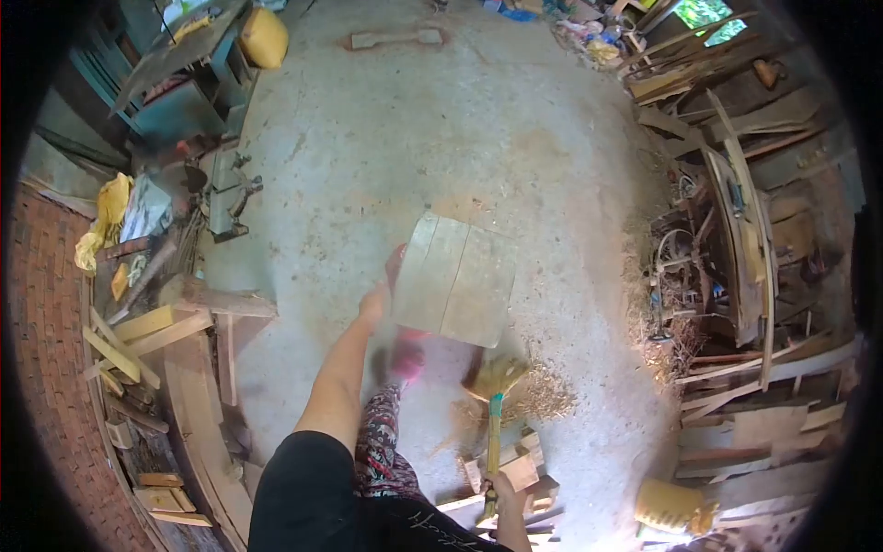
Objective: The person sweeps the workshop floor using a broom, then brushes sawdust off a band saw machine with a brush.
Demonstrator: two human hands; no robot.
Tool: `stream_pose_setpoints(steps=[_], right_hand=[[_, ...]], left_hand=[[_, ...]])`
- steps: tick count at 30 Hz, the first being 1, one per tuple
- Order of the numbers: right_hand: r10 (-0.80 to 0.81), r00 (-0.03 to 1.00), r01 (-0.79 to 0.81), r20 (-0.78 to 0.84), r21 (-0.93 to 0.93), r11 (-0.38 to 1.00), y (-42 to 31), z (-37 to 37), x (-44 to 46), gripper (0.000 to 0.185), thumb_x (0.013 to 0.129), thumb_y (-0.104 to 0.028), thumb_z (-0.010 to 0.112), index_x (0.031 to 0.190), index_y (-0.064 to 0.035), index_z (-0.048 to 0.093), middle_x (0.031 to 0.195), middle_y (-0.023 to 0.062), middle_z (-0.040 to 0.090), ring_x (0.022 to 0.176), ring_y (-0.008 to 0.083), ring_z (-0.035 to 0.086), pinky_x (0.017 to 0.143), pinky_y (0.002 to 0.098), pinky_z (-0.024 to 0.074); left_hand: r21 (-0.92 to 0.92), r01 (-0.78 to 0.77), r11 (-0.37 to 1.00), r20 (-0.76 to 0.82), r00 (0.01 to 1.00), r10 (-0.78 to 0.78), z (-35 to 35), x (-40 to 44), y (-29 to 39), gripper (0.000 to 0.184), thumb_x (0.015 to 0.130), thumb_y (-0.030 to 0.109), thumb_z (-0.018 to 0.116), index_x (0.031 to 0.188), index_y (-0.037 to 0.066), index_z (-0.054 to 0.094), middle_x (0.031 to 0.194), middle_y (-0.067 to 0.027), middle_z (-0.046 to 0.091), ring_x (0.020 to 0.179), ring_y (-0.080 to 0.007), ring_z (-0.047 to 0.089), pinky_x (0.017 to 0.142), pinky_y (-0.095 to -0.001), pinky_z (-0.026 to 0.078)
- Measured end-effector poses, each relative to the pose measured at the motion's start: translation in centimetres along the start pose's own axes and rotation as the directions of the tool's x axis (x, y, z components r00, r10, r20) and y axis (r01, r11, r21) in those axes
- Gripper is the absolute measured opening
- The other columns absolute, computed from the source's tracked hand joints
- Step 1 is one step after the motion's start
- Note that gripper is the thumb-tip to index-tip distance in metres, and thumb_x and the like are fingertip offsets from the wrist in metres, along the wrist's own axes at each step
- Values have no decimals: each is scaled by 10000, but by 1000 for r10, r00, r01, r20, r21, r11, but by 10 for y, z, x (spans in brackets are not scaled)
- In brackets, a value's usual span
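Note:
My left hand (373, 304) is at the left edge of a flat, pale wooden board (455, 281) with seams along it, and its fingers are partly hidden there. The board is held over the concrete floor, above my feet. My right hand (506, 497) is wrapped round the handle of a broom (495, 425), which has a green binding near its head. The broom's blurred bristles rest on the floor just below the board's lower right corner. Beside them lies a pile of wood shavings (544, 396).
Wood blocks (520, 467) lie near my right hand. Timber (198, 386) and a brick wall (51, 368) line the left side. On the right are a wheeled frame (676, 262), stacked planks (754, 428) and a yellow container (664, 504). A yellow jug (264, 39) stands far left.

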State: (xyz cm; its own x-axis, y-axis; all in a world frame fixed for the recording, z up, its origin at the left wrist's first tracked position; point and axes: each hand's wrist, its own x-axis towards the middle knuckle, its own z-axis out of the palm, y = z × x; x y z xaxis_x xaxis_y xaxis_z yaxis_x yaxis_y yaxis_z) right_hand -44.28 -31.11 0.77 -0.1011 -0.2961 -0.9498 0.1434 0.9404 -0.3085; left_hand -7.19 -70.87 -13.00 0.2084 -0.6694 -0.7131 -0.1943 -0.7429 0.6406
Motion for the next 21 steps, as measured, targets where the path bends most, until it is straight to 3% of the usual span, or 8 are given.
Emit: stream_pose_setpoints(steps=[2,5,6,8,9,11,16,21], right_hand=[[140,990,-139,14,-46,989,-21,5,0,145,737,-137,593,688,-41,496,517,36,487,398,139,479,340,260,364],[233,972,-233,-7,-1,972,-28,9,9,160,713,-114,609,658,-38,480,504,50,482,384,146,472,340,274,378],[248,967,-254,-65,-118,960,-24,6,15,165,704,-95,613,651,-33,470,497,56,480,377,151,469,340,282,386],[270,955,-292,-125,-232,928,-20,2,26,171,695,-77,618,644,-29,461,491,63,477,369,157,466,339,291,393],[285,949,-309,-133,-228,923,-18,1,29,169,692,-61,614,647,-25,455,485,67,473,365,161,465,338,297,395],[316,936,-345,-156,-231,910,-24,6,29,163,685,-28,606,657,-18,446,481,71,471,367,168,470,342,311,414],[328,936,-347,-126,-198,917,-2,8,33,137,703,-56,617,687,-6,491,527,75,503,416,165,499,378,304,419],[269,956,-291,-114,-305,907,19,-3,25,144,691,-19,591,681,18,453,518,101,503,406,193,525,336,315,432]], left_hand=[[-20,-52,998,-131,990,49,11,40,5,592,830,566,322,925,24,539,691,-57,497,557,-173,450,544,-320,385],[-284,16,959,-16,1000,-21,28,63,24,624,820,570,342,1064,28,533,831,-113,577,637,-209,531,615,-317,424],[-283,32,959,-15,999,-38,31,64,35,624,820,570,342,1064,28,533,831,-113,577,637,-209,531,615,-317,424],[-411,316,855,494,865,-83,37,61,59,669,831,583,295,1192,43,454,1146,-124,512,1027,-234,497,881,-361,380],[-408,331,851,498,862,-97,40,65,63,669,831,583,295,1192,43,454,1146,-124,512,1027,-234,497,881,-361,380],[-515,510,689,706,708,3,45,71,63,652,826,586,310,1177,59,464,1103,-109,536,976,-226,528,805,-342,437],[-594,479,646,562,822,-93,52,64,49,644,795,573,392,1154,47,488,1051,-142,567,899,-266,569,792,-388,454],[-688,356,633,459,888,-1,43,55,-17,645,798,569,390,1175,51,468,1084,-135,551,945,-262,549,824,-385,438]])
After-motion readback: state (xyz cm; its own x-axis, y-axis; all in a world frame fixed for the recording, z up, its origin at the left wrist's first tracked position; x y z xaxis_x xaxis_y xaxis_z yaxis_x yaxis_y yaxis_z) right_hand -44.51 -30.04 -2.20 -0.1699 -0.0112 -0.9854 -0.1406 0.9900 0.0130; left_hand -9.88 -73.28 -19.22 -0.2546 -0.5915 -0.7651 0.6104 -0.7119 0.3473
